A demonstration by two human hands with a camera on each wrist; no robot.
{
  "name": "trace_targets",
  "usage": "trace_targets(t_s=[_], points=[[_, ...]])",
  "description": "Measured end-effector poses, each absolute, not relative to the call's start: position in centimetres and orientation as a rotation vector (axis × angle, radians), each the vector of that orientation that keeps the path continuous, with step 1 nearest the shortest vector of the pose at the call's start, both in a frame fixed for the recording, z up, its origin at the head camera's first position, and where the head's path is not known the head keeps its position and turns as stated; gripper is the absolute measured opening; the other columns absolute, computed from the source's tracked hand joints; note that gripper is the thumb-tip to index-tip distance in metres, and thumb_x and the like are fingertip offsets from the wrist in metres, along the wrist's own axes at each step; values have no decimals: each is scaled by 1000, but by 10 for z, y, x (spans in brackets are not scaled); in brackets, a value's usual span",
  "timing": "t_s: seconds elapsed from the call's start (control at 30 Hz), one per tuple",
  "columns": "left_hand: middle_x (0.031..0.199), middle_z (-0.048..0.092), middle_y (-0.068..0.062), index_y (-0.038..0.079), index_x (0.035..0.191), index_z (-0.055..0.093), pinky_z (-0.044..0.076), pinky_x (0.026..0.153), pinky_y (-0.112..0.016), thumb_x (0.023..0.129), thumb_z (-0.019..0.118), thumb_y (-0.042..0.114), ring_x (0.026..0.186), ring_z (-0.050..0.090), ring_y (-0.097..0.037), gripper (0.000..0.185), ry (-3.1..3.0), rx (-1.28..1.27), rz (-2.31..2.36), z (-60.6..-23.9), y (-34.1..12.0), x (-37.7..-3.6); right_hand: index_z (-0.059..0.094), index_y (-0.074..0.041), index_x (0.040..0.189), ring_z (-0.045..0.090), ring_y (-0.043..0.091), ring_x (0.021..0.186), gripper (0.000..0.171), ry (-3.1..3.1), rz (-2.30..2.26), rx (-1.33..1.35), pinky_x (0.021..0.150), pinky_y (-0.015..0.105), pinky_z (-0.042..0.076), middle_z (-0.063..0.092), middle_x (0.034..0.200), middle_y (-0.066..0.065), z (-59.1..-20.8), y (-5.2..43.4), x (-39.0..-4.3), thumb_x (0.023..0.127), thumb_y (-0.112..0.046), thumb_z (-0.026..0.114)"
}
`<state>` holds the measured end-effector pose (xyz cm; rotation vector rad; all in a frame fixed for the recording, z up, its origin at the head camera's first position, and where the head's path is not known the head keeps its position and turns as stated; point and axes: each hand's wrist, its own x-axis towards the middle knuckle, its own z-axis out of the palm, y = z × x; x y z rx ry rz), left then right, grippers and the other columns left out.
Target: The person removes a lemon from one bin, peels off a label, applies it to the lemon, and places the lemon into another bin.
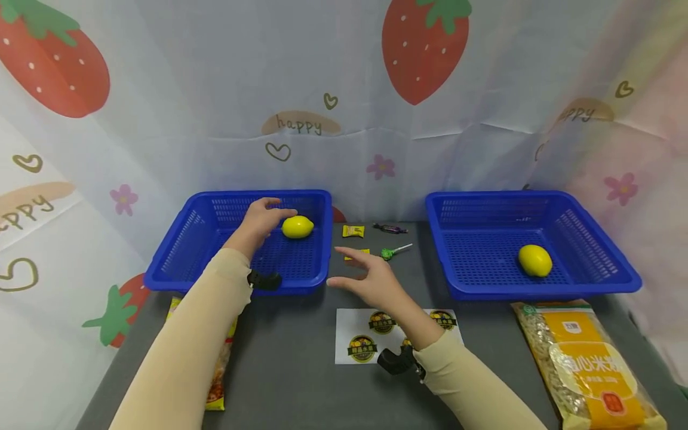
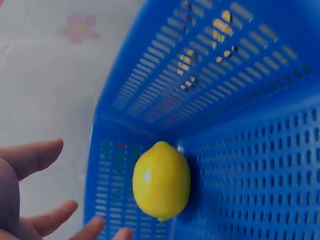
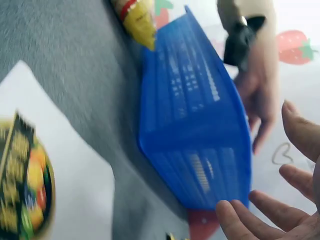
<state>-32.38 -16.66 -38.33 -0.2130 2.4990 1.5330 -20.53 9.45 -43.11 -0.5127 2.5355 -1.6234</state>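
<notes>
My left hand (image 1: pixel 260 222) hovers over the left blue basket (image 1: pixel 290 258), thumb and fingers spread apart. Close to its fingertips, a yellow lemon (image 1: pixel 297 227) lies inside that basket; in the left wrist view a gap shows between the lemon (image 2: pixel 161 181) and the fingers. My right hand (image 1: pixel 373 280) is in the air beside the same basket's right side, its fingers parted and nothing in them. Beneath and behind it are small yellow-wrapped candies (image 1: pixel 353 231), a dark-wrapped candy (image 1: pixel 390 229) and a green lollipop (image 1: pixel 388 254). The right hand partly hides one yellow candy.
At the right stands another blue basket (image 1: pixel 478 263) with a lemon (image 1: pixel 535 260) in it. A sheet of round stickers (image 1: pixel 362 348) lies in the middle, partly under the right forearm. A bag (image 1: pixel 596 364) lies front right; a yellow-red packet (image 1: pixel 219 376) lies front left, partly behind the left sleeve.
</notes>
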Motion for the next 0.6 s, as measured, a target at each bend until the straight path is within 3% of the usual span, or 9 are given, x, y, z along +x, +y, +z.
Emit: trace_targets(t_s=[0.1,0.2,0.33,0.43,0.6], points=[[164,27,-15,16,160,29,33,115,-60,96,68,38,145,36,-39,78,2470,-233,1518,-389,-167,-332,54,-29,147,54,30,135,69,2502,-1624,-496,100,50,53,50,153,-3,-435,83,-204,85,-43,81],[166,24,-13,18,159,31,31,116,-62,96,69,37,149,28,-39,76,2421,-212,1471,-397,-171,-340,55,-34,145,54,29,135,67,2480,-1630,-481,99,49,53,48,155,-2,-440,76,-203,84,-46,80],[167,21,-13,19,158,35,29,116,-64,97,68,29,152,21,-39,71,2335,-139,1400,-408,-176,-347,58,-31,143,55,30,134,63,2483,-1650,-476,100,49,53,46,156,2,-445,72,-204,85,-43,80],[168,19,-13,20,159,33,30,116,-63,97,68,20,152,22,-39,72,2291,-113,1390,-416,-176,-351,60,-25,142,55,29,134,63,2509,-1654,-478,103,51,50,47,156,0,-448,70,-205,85,-42,80],[166,21,-19,14,161,27,36,115,-59,96,67,8,147,32,-40,77,2330,-88,1384,-429,-168,-354,61,-24,141,49,24,140,62,2562,-1630,-456,111,54,43,48,154,-4,-451,72,-203,85,-45,80]])
